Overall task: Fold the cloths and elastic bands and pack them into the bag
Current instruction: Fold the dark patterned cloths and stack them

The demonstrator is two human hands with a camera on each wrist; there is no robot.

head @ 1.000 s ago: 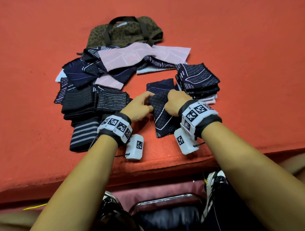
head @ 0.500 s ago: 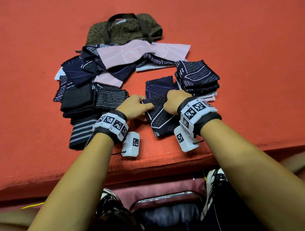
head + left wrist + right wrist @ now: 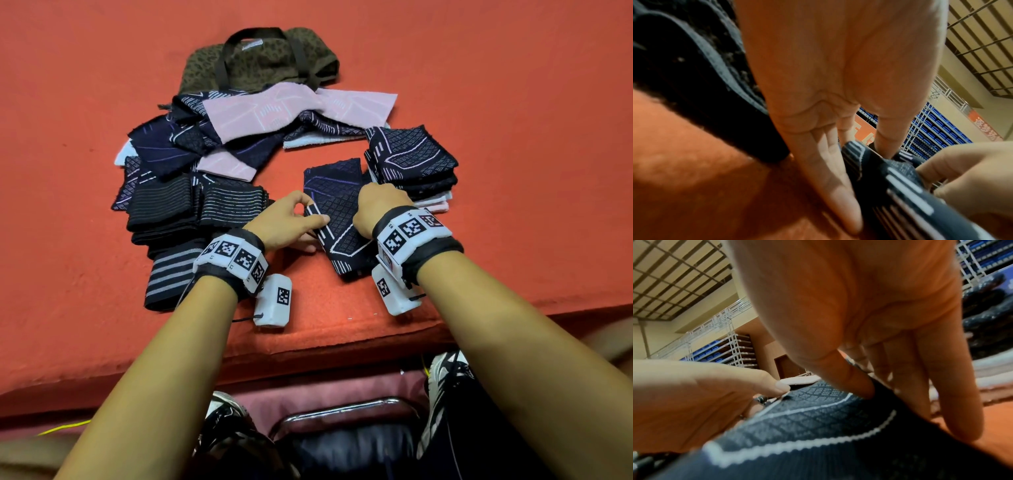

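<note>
- Your left hand point(image 3: 286, 222) and right hand point(image 3: 378, 205) each pinch the navy diamond-patterned cloth point(image 3: 337, 219).
- Align the edges before creasing.
- Set it squarely on the folded cloth stack point(image 3: 414, 161).

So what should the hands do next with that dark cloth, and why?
Probably finish the fold. The left hand pinches the dark cloth's left edge and the right hand grips its right side. Then it could go on the folded stack right beside it; the bag lies behind the loose pile.

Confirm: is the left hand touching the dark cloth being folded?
Touching. The left wrist view shows the left hand pinching the dark cloth, thumb on top, fingers along its edge; the head view agrees.
</note>
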